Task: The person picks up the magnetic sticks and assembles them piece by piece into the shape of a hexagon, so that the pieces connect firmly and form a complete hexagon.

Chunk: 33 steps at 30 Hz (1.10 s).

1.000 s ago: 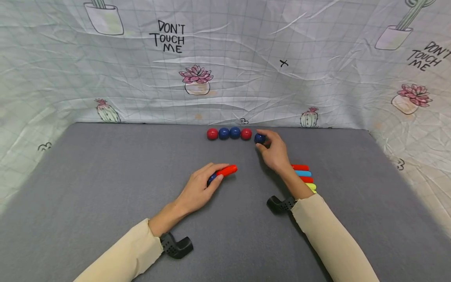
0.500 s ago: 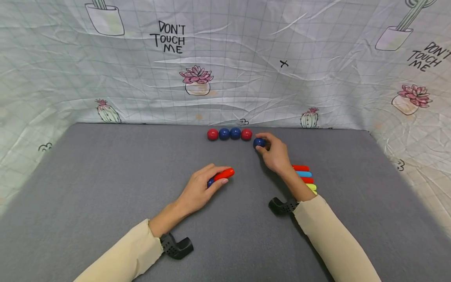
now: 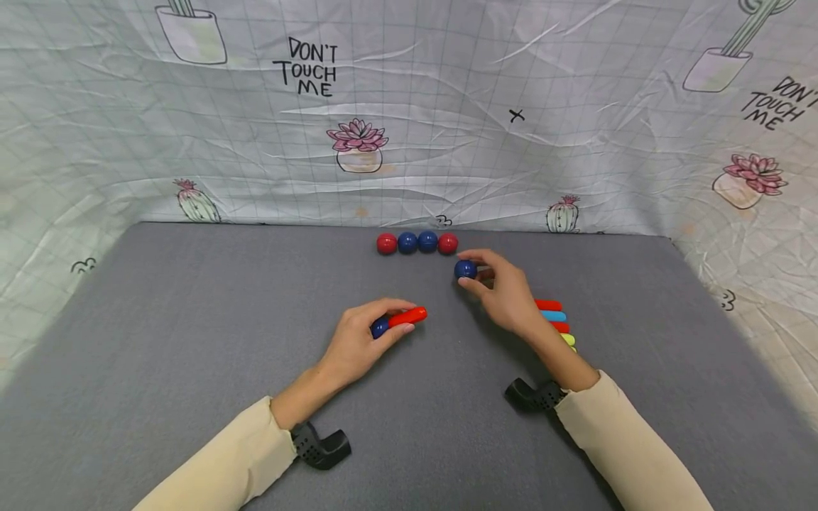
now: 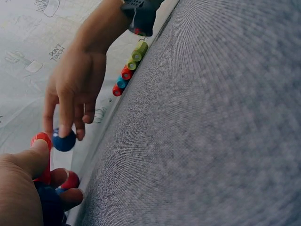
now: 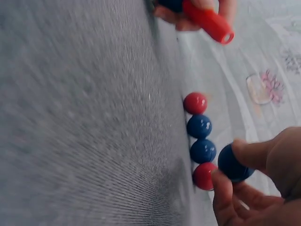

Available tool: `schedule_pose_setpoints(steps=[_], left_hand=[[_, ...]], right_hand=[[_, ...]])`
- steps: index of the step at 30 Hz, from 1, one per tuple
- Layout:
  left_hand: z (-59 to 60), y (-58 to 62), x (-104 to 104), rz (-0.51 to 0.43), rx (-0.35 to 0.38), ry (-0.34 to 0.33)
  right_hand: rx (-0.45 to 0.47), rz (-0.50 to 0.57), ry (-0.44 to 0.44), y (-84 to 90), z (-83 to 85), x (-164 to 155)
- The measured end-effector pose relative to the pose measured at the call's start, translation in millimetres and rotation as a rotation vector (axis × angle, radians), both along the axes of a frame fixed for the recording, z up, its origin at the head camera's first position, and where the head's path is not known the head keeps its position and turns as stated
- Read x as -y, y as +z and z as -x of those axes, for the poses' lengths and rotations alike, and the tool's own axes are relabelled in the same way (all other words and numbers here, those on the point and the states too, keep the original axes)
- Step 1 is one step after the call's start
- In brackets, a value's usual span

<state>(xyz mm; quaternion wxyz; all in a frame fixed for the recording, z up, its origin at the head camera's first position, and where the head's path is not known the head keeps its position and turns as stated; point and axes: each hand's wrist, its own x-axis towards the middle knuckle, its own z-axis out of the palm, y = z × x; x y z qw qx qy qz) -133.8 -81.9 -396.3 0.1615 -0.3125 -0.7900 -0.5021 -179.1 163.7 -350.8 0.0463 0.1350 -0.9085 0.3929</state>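
Observation:
My left hand (image 3: 354, 344) holds a short red rod (image 3: 407, 316) between thumb and fingers. A dark blue ball (image 3: 380, 327) sits at the rod's near end, partly covered by that hand. In the right wrist view the free end of the rod shows a pale round spot. Further right, my right hand (image 3: 508, 298) pinches another blue ball (image 3: 465, 270) between thumb and fingertips. This ball is apart from the rod, up and to its right in the head view. Its surface is glossy and round in the right wrist view.
Along the back edge of the grey table (image 3: 255, 305) stand a red ball (image 3: 386, 244), two blue balls (image 3: 427, 241) and another red ball (image 3: 448, 243) in a row. Several coloured rods (image 3: 553, 316), red, blue and yellow-green, lie beside my right forearm. A patterned cloth (image 3: 434, 142) hangs behind.
My right hand has drawn the blue ball away from the back row, towards me and slightly left. My left hand has stayed nearly in place, with the red rod shifting slightly in its fingers.

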Motion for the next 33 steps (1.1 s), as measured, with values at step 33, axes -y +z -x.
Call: schedule_pose_setpoints(steps=[33], left_hand=[[1.0,-2.1,1,0.010,-0.012,0.014]], right_hand=[[0.005,0.087,0.265,2.8,-37.7,14]])
